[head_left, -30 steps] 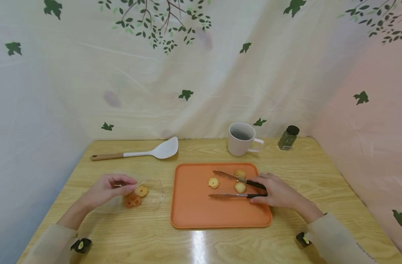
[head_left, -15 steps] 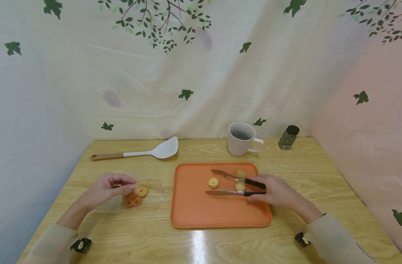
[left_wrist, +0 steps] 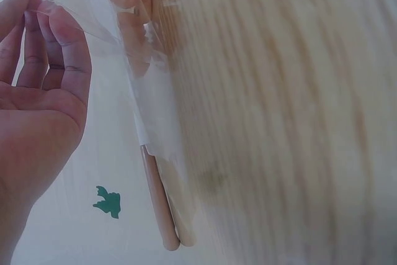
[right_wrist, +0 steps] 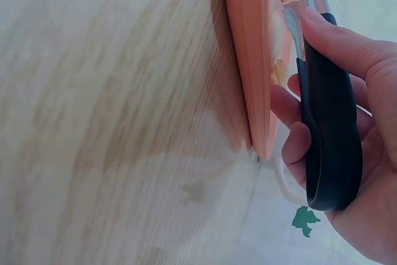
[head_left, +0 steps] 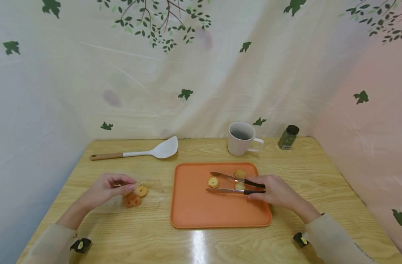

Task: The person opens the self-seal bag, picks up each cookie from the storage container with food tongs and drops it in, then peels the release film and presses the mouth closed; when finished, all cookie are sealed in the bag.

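My left hand pinches the edge of a clear plastic bag between thumb and fingertips. Inside the bag lie a round scalloped cookie and a brown pretzel-shaped cookie. On the right, my right hand grips black-handled metal tongs, their arms spread apart over the orange tray. A flower-shaped cookie sits by the tong tips. Farther right on the tray are a swirled cookie and a plain round cookie, the latter partly covered by the lower tong arm.
A white spatula with a wooden handle lies at the back left. Behind the tray stand a light mug and a small dark-capped jar. A printed cloth hangs along the back edge of the wooden table.
My right hand has moved the tongs slightly left and back, and their arms have drawn closer together around the flower-shaped cookie's level. The left hand and bag have stayed put.
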The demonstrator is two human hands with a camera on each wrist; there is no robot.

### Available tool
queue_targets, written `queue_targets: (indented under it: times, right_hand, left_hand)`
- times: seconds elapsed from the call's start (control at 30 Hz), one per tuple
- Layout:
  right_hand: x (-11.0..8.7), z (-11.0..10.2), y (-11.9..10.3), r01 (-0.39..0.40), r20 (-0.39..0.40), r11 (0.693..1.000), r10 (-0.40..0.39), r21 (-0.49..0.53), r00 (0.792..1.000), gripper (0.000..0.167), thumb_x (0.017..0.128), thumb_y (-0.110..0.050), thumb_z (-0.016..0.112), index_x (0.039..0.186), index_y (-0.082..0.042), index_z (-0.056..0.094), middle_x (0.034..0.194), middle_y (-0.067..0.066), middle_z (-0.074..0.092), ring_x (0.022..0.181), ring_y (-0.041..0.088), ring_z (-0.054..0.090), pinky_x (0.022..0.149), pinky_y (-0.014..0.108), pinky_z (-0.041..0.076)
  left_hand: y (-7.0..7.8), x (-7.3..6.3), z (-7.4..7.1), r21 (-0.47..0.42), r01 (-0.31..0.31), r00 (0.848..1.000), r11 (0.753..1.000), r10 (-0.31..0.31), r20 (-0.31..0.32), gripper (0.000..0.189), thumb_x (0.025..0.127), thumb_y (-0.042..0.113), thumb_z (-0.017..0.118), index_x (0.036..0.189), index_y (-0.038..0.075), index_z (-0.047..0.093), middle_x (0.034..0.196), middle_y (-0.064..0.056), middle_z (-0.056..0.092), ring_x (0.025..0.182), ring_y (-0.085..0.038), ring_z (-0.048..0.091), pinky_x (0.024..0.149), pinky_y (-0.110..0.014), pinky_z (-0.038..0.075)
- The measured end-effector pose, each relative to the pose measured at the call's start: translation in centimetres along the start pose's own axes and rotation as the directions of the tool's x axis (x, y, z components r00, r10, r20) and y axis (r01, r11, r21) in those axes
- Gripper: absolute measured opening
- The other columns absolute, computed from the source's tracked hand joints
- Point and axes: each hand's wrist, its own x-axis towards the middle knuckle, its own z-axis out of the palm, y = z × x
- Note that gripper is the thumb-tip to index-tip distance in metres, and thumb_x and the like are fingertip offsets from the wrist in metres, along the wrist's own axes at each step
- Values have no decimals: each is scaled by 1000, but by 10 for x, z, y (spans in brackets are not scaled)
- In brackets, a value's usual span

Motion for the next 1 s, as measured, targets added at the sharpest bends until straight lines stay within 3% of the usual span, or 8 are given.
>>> queue_targets:
  times: [0.47,0.73,1.0]
  right_hand:
    - [-5,-3,4,30,18,999,-31,39,999,60,86,-36,82,137,-9,65,102,5,75,65,3,53,57,23,43]
    - [-4,-1,5,48,-12,999,-48,-9,999,57,85,-34,83,133,-7,68,119,6,72,94,16,68,72,33,54]
    - [-3,4,7,86,-39,996,-87,-23,995,53,86,-32,83,131,-9,69,116,5,73,97,19,70,75,37,57]
  left_hand:
    - [0,-1,0,9,20,1000,1000,-20,-10,20,99,12,68,114,-2,72,106,-11,73,90,-16,69,76,-30,58]
    - [-1,-1,1,-10,15,1000,1000,-15,-8,20,98,11,69,113,-2,72,106,-12,73,90,-19,70,76,-32,59]
    - [-1,-1,2,7,21,1000,1000,-21,-15,20,98,12,69,113,-1,73,107,-12,73,90,-16,69,76,-31,58]
